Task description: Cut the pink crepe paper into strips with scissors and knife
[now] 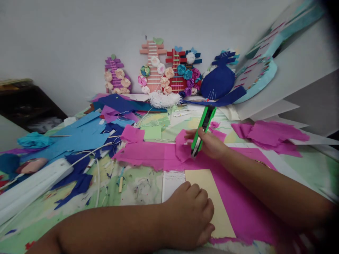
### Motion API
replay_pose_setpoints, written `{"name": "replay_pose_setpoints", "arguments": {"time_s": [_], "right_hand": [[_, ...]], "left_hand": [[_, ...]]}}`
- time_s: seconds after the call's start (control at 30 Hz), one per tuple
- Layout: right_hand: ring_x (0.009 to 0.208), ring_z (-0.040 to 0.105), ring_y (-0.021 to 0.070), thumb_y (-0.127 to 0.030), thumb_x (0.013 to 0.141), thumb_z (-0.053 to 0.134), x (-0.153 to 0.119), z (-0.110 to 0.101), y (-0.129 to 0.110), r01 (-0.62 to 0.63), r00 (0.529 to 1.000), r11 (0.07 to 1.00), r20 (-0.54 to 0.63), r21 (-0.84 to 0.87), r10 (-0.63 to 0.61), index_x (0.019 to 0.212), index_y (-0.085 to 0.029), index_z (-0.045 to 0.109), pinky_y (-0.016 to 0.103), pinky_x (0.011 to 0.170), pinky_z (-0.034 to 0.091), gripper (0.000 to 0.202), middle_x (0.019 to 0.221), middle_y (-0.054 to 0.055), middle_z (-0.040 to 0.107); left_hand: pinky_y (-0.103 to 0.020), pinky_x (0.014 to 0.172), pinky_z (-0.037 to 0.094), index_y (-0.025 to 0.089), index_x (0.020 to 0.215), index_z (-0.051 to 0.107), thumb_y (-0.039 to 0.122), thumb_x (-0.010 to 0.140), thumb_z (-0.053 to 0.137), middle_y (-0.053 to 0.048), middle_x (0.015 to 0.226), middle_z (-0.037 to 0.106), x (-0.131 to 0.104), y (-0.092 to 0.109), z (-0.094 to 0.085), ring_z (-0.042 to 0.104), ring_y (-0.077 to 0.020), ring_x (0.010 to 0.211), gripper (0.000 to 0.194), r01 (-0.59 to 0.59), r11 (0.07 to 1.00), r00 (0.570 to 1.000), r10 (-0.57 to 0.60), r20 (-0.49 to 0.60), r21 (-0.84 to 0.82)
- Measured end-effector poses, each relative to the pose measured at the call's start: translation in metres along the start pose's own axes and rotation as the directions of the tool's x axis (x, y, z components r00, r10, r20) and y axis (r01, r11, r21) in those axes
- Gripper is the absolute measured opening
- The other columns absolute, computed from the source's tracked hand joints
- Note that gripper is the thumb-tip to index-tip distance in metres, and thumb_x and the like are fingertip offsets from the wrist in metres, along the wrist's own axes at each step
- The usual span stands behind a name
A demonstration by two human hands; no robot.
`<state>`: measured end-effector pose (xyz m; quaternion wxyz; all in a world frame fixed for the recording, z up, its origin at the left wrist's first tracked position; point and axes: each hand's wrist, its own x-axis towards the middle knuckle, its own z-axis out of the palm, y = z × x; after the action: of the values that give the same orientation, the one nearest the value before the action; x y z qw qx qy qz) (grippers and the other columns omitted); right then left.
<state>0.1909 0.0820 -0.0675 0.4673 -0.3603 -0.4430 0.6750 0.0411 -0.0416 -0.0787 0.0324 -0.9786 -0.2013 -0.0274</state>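
My right hand (210,141) holds a green and black cutter (203,130) upright and tilted, above a large sheet of magenta paper (246,197). Below it, my left hand (192,215) rests with its fingers curled on a pale yellow sheet (219,208); whether anything is under those fingers is hidden. The yellow sheet lies partly over the magenta paper, beside a white printed sheet (172,181). A folded flap of magenta paper (181,146) stands just left of the cutter.
Paper instruments with flowers, including a dark blue one (218,83), lean against the wall. A white power strip (39,185) with cables and blue paper (87,135) lie at the left. Crumpled magenta paper (275,135) is at the right.
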Motion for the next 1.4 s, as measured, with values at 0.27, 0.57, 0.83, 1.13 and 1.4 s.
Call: {"name": "replay_pose_setpoints", "arguments": {"time_s": [0.27, 0.57, 0.83, 1.13, 1.4], "right_hand": [[0.044, 0.046, 0.011, -0.063, 0.071, 0.043, -0.009, 0.015, -0.007, -0.043, 0.996, 0.994, 0.086, 0.099, 0.035, 0.075, -0.018, 0.062, 0.026, 0.046, 0.04, 0.049, 0.047, -0.002, 0.047], [0.062, 0.055, 0.0128, -0.043, 0.071, 0.054, 0.028, -0.008, -0.005, 0.157, 0.962, 0.947, -0.173, -0.281, -0.211, 0.073, -0.015, 0.061, 0.023, 0.053, 0.043, 0.029, 0.067, 0.003, 0.06], [0.035, 0.035, 0.0054, -0.043, 0.07, 0.056, -0.024, 0.003, -0.003, -0.055, 0.994, 0.97, -0.109, -0.237, 0.03, 0.066, -0.017, 0.057, 0.018, 0.032, 0.024, 0.026, 0.042, -0.004, 0.04], [0.053, 0.059, 0.0145, -0.055, 0.071, 0.052, -0.029, -0.017, 0.023, -0.089, 0.996, 0.956, 0.0, -0.278, 0.093, 0.085, -0.019, 0.051, 0.021, 0.037, 0.042, 0.039, 0.074, 0.004, 0.064], [0.078, 0.059, 0.0148, -0.033, 0.071, 0.061, -0.033, -0.024, 0.021, 0.251, 0.938, 0.794, 0.342, -0.554, -0.059, 0.085, -0.016, 0.057, 0.026, 0.067, 0.049, 0.022, 0.084, 0.004, 0.061]], "left_hand": [[-0.033, 0.061, 0.035, 0.014, 0.09, 0.052, 0.042, 0.081, 0.041, -0.005, 0.078, 0.049, 0.001, -0.003, 0.0, 0.044, -0.0196, 0.071, 0.031, -0.014, 0.999, 1.0, 0.014, 0.009, -0.031], [-0.035, 0.064, 0.037, 0.013, 0.096, 0.052, 0.042, 0.082, 0.039, -0.007, 0.081, 0.051, 0.0, -0.003, -0.001, 0.044, -0.021, 0.074, 0.035, -0.012, 0.999, 1.0, 0.013, 0.017, -0.03], [-0.036, 0.066, 0.037, 0.013, 0.094, 0.052, 0.04, 0.08, 0.041, -0.006, 0.081, 0.049, 0.001, -0.003, 0.002, 0.043, -0.0218, 0.074, 0.032, -0.005, 0.997, 1.0, 0.005, 0.005, -0.075], [-0.052, 0.088, 0.028, 0.015, 0.107, 0.05, 0.041, 0.081, 0.038, -0.01, 0.096, 0.051, -0.002, -0.003, 0.005, 0.042, -0.0318, 0.1, 0.039, 0.044, 0.992, 0.999, -0.043, 0.014, -0.121], [-0.057, 0.089, 0.025, 0.017, 0.116, 0.044, 0.045, 0.081, 0.039, -0.017, 0.116, 0.045, -0.005, -0.002, 0.01, 0.033, -0.0418, 0.113, 0.045, 0.093, 0.986, 0.996, -0.094, -0.001, -0.139]]}}
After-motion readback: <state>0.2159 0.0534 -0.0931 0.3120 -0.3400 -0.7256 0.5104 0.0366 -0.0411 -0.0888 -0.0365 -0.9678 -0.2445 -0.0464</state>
